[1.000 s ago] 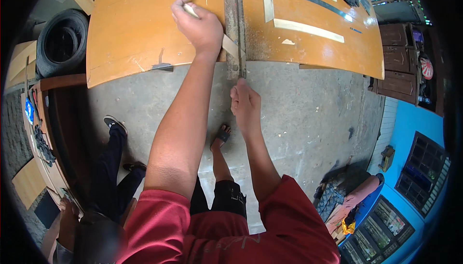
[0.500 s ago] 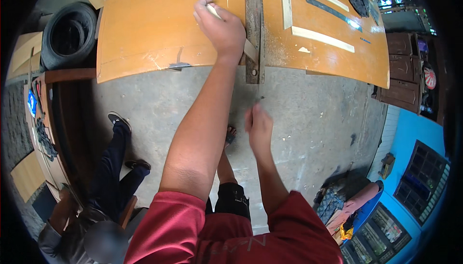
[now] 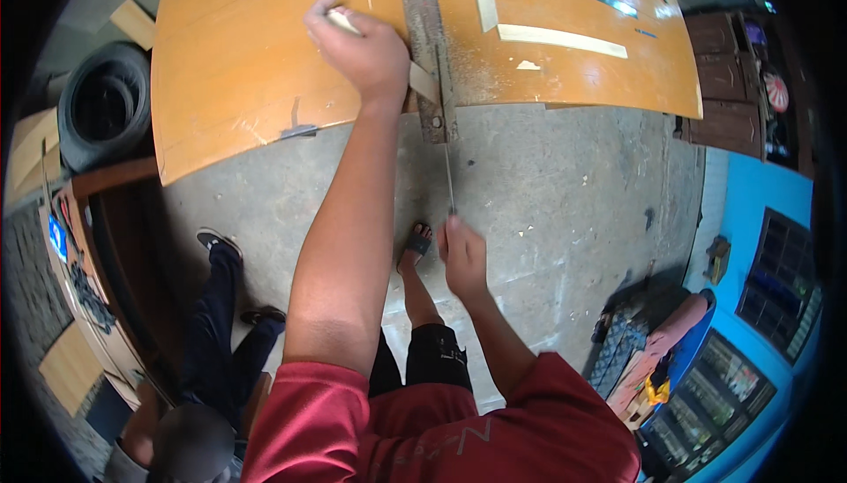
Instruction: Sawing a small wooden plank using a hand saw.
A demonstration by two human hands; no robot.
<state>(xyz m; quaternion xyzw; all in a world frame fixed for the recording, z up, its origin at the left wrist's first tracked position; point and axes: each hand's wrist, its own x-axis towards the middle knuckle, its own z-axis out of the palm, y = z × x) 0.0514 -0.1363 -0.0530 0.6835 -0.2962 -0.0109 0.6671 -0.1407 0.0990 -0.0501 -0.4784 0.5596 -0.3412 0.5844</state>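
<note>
Right hand (image 3: 464,258): fingers curled tight around the near end of a thin saw blade (image 3: 450,179), out past the near edge of the table (image 3: 238,64) and over the floor (image 3: 565,201); from my feed the handle is mostly hidden.

Saw blade: I see it run straight ahead from the right fist to the near end of a dark, worn guide bar (image 3: 427,29), meeting it on its right side.

Guide bar: lies lengthwise away from the wearer, its near end jutting over the table's near edge.

Left hand (image 3: 366,55): wrapped over a pale wood strip (image 3: 424,82) and gripping it, left of the guide bar and in from the near edge.

Wood strip: slants from far left to near right, one end between the left fingers, the other running up to the guide bar close to the near edge.

Angle between them: oblique, by my reading; the strip's long axis crosses the blade's line. I cannot tell whether blade and strip touch.

Nearer hand: left, directly on the strip; right is well apart, nearer the wearer.

Right of the guide bar: sawdust (image 3: 468,68), a small wood chip (image 3: 528,66) and a pale lath (image 3: 565,40) parallel to the near edge.
</note>
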